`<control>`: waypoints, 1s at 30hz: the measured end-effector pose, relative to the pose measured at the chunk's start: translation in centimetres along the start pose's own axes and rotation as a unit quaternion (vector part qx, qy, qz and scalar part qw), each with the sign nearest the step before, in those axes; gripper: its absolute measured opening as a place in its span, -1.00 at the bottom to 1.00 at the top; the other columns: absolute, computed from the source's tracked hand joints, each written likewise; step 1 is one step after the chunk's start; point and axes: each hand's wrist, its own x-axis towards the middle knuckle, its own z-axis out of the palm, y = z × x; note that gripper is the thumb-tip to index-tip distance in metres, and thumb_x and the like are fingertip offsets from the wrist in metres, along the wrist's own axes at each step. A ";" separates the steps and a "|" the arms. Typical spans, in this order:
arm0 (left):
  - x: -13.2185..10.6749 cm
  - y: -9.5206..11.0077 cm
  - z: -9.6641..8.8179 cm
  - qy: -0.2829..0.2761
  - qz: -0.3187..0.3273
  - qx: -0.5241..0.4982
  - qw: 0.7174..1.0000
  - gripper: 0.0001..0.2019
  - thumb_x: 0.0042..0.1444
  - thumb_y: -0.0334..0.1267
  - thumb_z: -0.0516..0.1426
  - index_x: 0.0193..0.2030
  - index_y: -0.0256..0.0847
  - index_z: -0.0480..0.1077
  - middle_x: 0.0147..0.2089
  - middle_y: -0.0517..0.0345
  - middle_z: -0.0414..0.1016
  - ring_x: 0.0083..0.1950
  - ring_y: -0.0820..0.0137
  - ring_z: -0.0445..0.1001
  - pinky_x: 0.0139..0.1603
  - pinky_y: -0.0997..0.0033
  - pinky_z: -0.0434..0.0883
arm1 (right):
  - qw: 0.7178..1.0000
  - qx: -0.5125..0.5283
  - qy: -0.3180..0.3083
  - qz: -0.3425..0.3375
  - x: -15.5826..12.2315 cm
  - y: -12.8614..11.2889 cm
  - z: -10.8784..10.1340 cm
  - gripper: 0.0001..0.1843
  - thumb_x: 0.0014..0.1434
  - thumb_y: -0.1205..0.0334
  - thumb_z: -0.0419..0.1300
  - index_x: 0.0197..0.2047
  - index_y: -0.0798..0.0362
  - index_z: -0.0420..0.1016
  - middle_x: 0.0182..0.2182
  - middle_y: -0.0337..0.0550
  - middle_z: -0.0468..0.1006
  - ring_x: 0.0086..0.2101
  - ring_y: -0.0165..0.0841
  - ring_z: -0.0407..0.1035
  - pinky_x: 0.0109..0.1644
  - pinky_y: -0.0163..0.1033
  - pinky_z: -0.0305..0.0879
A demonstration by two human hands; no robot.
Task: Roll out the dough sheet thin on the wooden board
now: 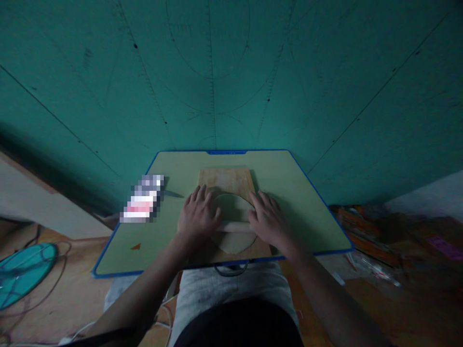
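Pale-green and blue-edged, a tabletop (pixel 307 226) carries a tan wooden board (pixel 226 179) under the grip. Left hand (pixel 198 213) and right hand (pixel 269 218) lie unclenched, fingers extended, over a pale cylindrical rolling pin (pixel 235 227); uneven pressure could tear the round beige dough sheet (pixel 234 244) beneath and between them.

The pale table (pixel 306 217) is edged in blue. Its middle is taken up by a wooden board (pixel 226 179), laid lengthwise and reaching to the near edge. A pixelated item (pixel 143 200) is set by the left edge, with a thin pointed strip (pixel 173 194) seen just beside it. Nearer the front, a small orange triangle (pixel 135 246) is seen, whether printed or laid cannot be told.
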 end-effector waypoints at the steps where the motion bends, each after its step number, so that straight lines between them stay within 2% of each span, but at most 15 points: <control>1: -0.5 0.0 0.0 0.018 0.008 0.000 1.000 -0.56 0.28 -0.11 0.00 0.21 -0.28 0.33 0.36 -0.25 0.29 0.41 -0.02 0.21 0.31 -0.04 0.29 | 1.000 -0.006 0.011 -0.011 -0.5 -0.2 -0.1 -0.40 0.30 0.25 -0.04 0.37 0.23 0.20 0.31 0.22 0.28 0.26 -0.04 0.19 0.31 0.08 0.12; 5: -3.5 0.4 0.0 0.069 0.041 0.009 0.997 -0.51 0.33 -0.11 -0.06 0.28 -0.34 0.28 0.36 -0.30 0.29 0.42 -0.05 0.20 0.33 -0.07 0.27 | 0.997 -0.019 0.057 -0.046 -3.6 -1.0 -0.1 -0.44 0.34 0.23 -0.06 0.34 0.24 0.27 0.26 0.19 0.36 0.21 -0.06 0.25 0.30 0.04 0.17; 8: -6.3 0.8 -0.1 0.099 0.057 0.017 0.993 -0.49 0.35 -0.13 -0.08 0.33 -0.38 0.21 0.37 -0.33 0.26 0.43 -0.07 0.17 0.34 -0.09 0.26 | 0.994 -0.013 0.084 -0.073 -6.5 -1.5 0.3 -0.47 0.37 0.22 -0.09 0.32 0.22 0.32 0.27 0.16 0.36 0.26 -0.07 0.21 0.33 0.05 0.15; 11: -8.8 0.9 -0.1 0.109 0.070 0.019 0.991 -0.46 0.36 -0.11 -0.08 0.37 -0.38 0.14 0.38 -0.32 0.24 0.45 -0.08 0.13 0.33 -0.14 0.26 | 0.990 -0.006 0.099 -0.102 -8.8 -1.8 0.6 -0.49 0.39 0.23 -0.10 0.31 0.19 0.32 0.30 0.10 0.34 0.31 -0.10 0.14 0.38 0.09 0.07; 14: -9.9 0.8 -0.2 0.102 0.076 0.019 0.992 -0.42 0.36 -0.05 -0.06 0.38 -0.41 0.13 0.38 -0.34 0.24 0.44 -0.09 0.14 0.33 -0.17 0.26 | 0.988 0.000 0.096 -0.118 -9.6 -1.9 0.6 -0.50 0.40 0.22 -0.10 0.31 0.18 0.33 0.29 0.09 0.34 0.31 -0.13 0.15 0.39 0.09 0.06; 18: -8.3 0.7 -0.5 0.068 0.073 0.013 0.995 -0.45 0.37 -0.07 -0.10 0.34 -0.43 0.20 0.37 -0.33 0.27 0.42 -0.05 0.20 0.33 -0.09 0.27 | 0.992 -0.005 0.063 -0.105 -7.6 -1.5 0.1 -0.48 0.40 0.17 -0.09 0.30 0.19 0.34 0.29 0.13 0.34 0.29 -0.09 0.20 0.36 0.07 0.12; 21: -5.2 0.4 -0.5 0.035 0.060 0.008 0.998 -0.47 0.37 -0.09 -0.13 0.31 -0.40 0.27 0.34 -0.30 0.32 0.40 -0.03 0.23 0.33 -0.07 0.28 | 0.995 -0.012 0.048 -0.082 -4.7 -1.1 -0.1 -0.47 0.39 0.12 -0.08 0.30 0.19 0.35 0.30 0.18 0.31 0.30 -0.05 0.16 0.36 0.10 0.09; 26: -0.2 -0.8 0.6 -0.016 0.053 -0.003 0.998 -0.49 0.35 -0.07 -0.07 0.34 -0.26 0.25 0.36 -0.16 0.31 0.44 0.01 0.16 0.33 -0.10 0.26 | 0.998 -0.015 0.028 -0.057 -0.2 -0.2 0.1 -0.46 0.38 0.13 -0.08 0.32 0.17 0.30 0.34 0.20 0.23 0.33 -0.02 0.10 0.38 0.17 -0.01; 28: 0.8 -1.1 1.1 -0.032 0.053 -0.016 0.998 -0.49 0.35 -0.04 -0.06 0.34 -0.22 0.25 0.34 -0.13 0.35 0.43 0.03 0.18 0.32 -0.07 0.28 | 0.998 -0.012 0.012 -0.053 0.7 0.1 0.2 -0.48 0.37 0.16 -0.07 0.31 0.15 0.31 0.34 0.18 0.25 0.32 -0.03 0.11 0.37 0.16 0.01; 30: 0.9 -1.2 1.2 -0.020 0.050 -0.023 0.998 -0.49 0.35 -0.02 -0.07 0.34 -0.19 0.24 0.34 -0.12 0.35 0.43 0.03 0.18 0.31 -0.08 0.28 | 0.998 -0.010 0.004 -0.059 0.9 0.1 0.2 -0.48 0.35 0.19 -0.06 0.30 0.14 0.32 0.32 0.17 0.27 0.32 -0.04 0.11 0.37 0.16 0.02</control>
